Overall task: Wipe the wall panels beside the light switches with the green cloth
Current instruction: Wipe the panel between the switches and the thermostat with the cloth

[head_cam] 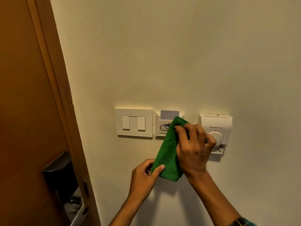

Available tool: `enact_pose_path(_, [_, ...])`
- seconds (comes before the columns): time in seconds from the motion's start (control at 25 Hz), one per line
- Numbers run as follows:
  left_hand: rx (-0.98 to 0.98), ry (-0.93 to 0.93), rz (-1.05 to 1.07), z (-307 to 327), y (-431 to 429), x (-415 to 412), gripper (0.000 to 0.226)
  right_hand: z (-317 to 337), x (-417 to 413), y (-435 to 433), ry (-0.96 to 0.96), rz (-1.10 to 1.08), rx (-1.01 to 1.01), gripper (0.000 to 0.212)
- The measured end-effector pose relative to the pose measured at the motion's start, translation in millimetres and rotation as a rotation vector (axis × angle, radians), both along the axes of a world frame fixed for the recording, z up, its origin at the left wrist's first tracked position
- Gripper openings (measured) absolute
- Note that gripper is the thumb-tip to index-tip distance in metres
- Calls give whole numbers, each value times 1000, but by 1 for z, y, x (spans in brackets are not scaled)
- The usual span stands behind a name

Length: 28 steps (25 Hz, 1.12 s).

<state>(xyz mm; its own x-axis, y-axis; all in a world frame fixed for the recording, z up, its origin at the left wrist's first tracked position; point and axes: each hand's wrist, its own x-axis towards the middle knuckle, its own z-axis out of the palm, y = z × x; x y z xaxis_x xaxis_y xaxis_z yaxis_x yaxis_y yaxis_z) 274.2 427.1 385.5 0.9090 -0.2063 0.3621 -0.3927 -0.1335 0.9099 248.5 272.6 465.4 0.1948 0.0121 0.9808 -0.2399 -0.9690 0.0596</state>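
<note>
A folded green cloth (167, 150) hangs against a cream wall (179, 54), its upper corner pressed over the right part of a key-card holder (161, 126) and its lower end well below the row of wall fittings. The right hand (193, 149) bears on the cloth's right edge, fingers (180, 129) curled and closed onto the fabric near its top, knuckles overlapping the dial of a white thermostat (216, 126) just to the right. The left hand (145, 175) pinches the cloth's lower left edge, thumb laid across the front and the other fingers tucked behind. A pale card (169, 114) stands upright in the holder's slot, clear of the cloth's top corner. Left of the holder, almost touching it, sits a white switch plate (134, 122) with three rockers, uncovered. Open wall runs wide above the fittings and to the right of the thermostat; below the plate a bare strip reaches down to the left hand. Farther left the wall ends at a wooden door frame (65, 101), which closes off that side, with a brown door (24, 95) and its dark metal lock (60, 173) beyond. A patterned sleeve (244, 222) shows at the right wrist, at the lower edge.
</note>
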Motion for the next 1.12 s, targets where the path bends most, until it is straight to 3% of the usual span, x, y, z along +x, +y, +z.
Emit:
enact_pose_path(0.08, [53, -48, 49, -2, 2, -3, 13, -18, 2, 8, 75, -38, 39, 39])
enact_pose_path(0.12, [149, -165, 140, -1, 5, -2, 14, -28, 2, 13, 136, -46, 71, 51])
enact_pose_path(0.24, [308, -592, 479, 22, 27, 18, 50, -41, 5, 22, 309, 0, 166, 77])
enact_pose_path(0.4, [336, -905, 591, 86, 55, 89, 74, -30, 17, 28, 352, 13, 214, 90])
enact_pose_path(0.6, [483, -1079, 609, 91, 67, 138, 84, -56, 14, 25, 372, 13, 178, 87])
enact_pose_path(0.88, [450, -1143, 655, 86, 67, 152, 83, -31, 31, 30, 280, 11, 177, 90])
enact_pose_path(1.12, [446, -1160, 671, 84, 66, 155, 81, -68, 19, 27, 345, 12, 150, 83])
